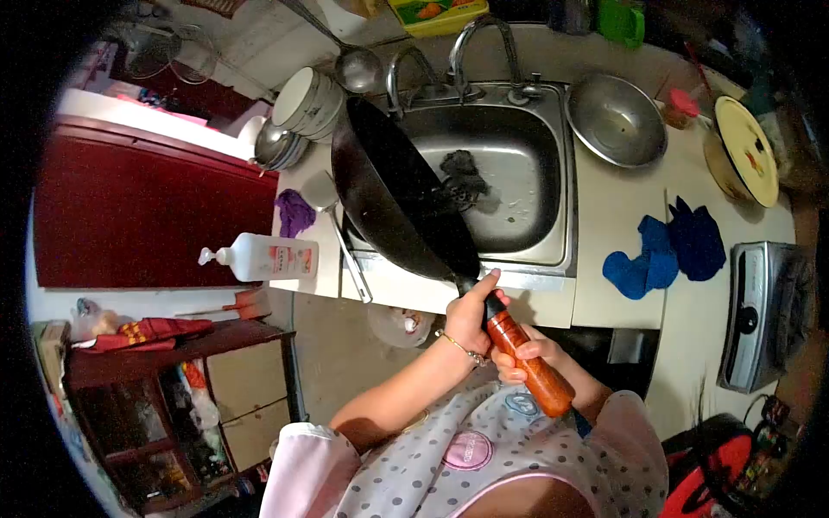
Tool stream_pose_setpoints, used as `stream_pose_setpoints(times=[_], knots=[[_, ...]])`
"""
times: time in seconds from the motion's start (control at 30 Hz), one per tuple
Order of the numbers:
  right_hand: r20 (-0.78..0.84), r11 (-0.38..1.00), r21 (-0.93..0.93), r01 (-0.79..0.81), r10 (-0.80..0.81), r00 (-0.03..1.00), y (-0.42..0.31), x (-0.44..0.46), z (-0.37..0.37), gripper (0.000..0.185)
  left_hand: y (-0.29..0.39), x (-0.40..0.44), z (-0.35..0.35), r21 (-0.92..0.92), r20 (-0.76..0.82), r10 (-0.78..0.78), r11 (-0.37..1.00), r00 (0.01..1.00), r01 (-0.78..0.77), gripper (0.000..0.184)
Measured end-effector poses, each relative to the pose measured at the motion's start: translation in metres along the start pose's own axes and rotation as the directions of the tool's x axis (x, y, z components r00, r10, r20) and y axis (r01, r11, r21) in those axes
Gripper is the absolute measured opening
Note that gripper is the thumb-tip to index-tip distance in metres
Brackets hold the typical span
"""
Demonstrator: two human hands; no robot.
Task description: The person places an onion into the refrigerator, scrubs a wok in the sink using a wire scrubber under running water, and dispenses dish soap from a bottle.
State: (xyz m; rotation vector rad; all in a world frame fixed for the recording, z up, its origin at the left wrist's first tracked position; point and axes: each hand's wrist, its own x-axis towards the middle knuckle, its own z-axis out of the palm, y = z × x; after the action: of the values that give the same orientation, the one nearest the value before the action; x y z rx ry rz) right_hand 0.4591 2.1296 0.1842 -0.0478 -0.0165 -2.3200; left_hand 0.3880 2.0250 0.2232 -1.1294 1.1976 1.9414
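Observation:
A black wok (pixel 380 186) is held tilted on its side over the left part of the sink (pixel 518 147), its opening turned toward the basin. My left hand (pixel 473 318) is closed around the neck of its handle, close to the pan. Farther down, my right hand (pixel 528 352) is wrapped around the reddish-brown wooden handle (pixel 542 380). A dark, crumpled scrubber-like clump (pixel 462 168) lies in the basin, where some water drops show. The wok hides the sink's left side.
Left of the wok are a pump bottle (pixel 276 257), a spatula (pixel 345 246), a purple cloth (pixel 295 212) and stacked bowls (pixel 298 104). Faucets (pixel 462 52) rise behind the sink. Rightward are a metal bowl (pixel 617 121), blue cloths (pixel 643 259) and a stove (pixel 760 315).

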Motion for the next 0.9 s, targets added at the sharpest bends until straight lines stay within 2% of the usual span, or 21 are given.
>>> stream_pose_setpoints(times=[0.1, 0.27, 0.4, 0.63, 0.7, 0.77, 0.87, 0.9], knots=[[0.132, 0.997, 0.073, -0.040, 0.030, 0.991, -0.003, 0.004, -0.012, 0.044, 0.001, 0.000, 0.003, 0.047, -0.024, 0.076, 0.996, 0.997, -0.074, 0.021], [0.154, 0.989, 0.127, -0.075, 0.055, 0.987, -0.004, 0.002, -0.019, 0.041, 0.000, 0.002, 0.008, 0.097, -0.137, 0.111, 0.990, 0.984, -0.098, 0.026], [0.215, 0.977, 0.198, -0.077, 0.033, 0.976, -0.002, -0.001, -0.025, 0.040, -0.004, -0.001, 0.017, 0.096, -0.163, 0.134, 0.988, 0.977, -0.120, 0.028], [0.237, 0.982, 0.177, -0.064, 0.021, 0.971, -0.003, 0.000, -0.028, 0.039, -0.004, -0.002, 0.022, 0.156, -0.209, 0.114, 0.984, 0.971, -0.082, 0.029], [0.209, 0.987, 0.149, -0.059, 0.027, 0.978, -0.004, -0.001, -0.023, 0.040, -0.004, 0.000, 0.021, 0.163, -0.222, 0.103, 0.984, 0.970, -0.067, 0.029], [0.170, 0.993, 0.111, -0.047, 0.027, 0.985, -0.005, 0.000, -0.019, 0.040, -0.004, 0.004, 0.014, 0.131, -0.140, 0.122, 0.986, 0.983, -0.104, 0.024], [0.106, 0.999, -0.027, -0.044, 0.046, 0.993, -0.010, 0.005, -0.018, 0.039, -0.004, 0.004, 0.006, 0.065, -0.075, 0.110, 0.992, 0.991, -0.105, 0.017], [0.067, 0.989, -0.132, -0.066, 0.076, 0.995, -0.012, 0.005, -0.019, 0.038, -0.006, 0.005, 0.001, 0.072, -0.074, 0.092, 0.994, 0.993, -0.087, 0.017]])
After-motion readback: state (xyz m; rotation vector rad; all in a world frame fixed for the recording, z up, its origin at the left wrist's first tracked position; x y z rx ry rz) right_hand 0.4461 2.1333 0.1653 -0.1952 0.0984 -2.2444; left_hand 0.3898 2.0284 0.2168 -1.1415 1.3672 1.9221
